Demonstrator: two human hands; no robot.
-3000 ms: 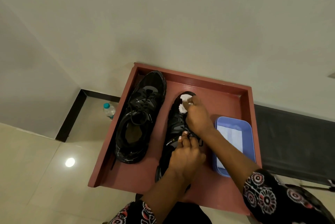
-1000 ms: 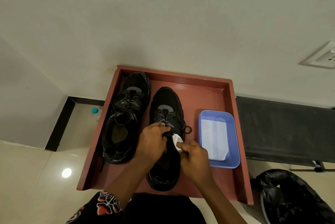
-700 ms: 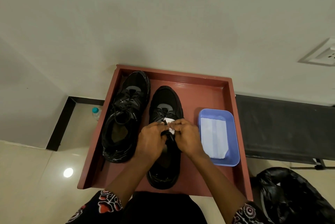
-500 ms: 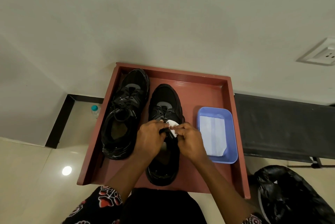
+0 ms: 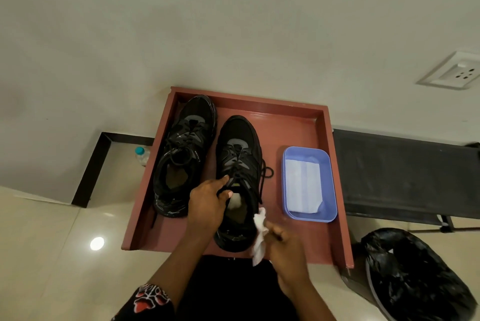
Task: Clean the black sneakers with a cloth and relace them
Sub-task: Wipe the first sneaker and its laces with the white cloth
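Observation:
Two black sneakers stand side by side in a reddish-brown tray point(image 5: 280, 110). The left sneaker point(image 5: 181, 154) lies untouched with its laces in place. My left hand point(image 5: 207, 206) grips the collar of the right sneaker point(image 5: 239, 149) at its opening, fingers curled over the edge near the tongue. My right hand point(image 5: 285, 245) pinches a crumpled white cloth point(image 5: 259, 235) against the outer heel side of that sneaker. The lace ends trail loose off its right side.
A blue plastic tub point(image 5: 330, 185) holding folded white cloth sits in the tray's right half. A black bag point(image 5: 415, 276) lies on the floor at lower right, a black bench point(image 5: 400, 172) stands to the right, and a small water bottle point(image 5: 141, 155) is left of the tray.
My right hand has carried the cloth from the tongue area down to the sneaker's outer heel side. My left hand stays at the sneaker's opening.

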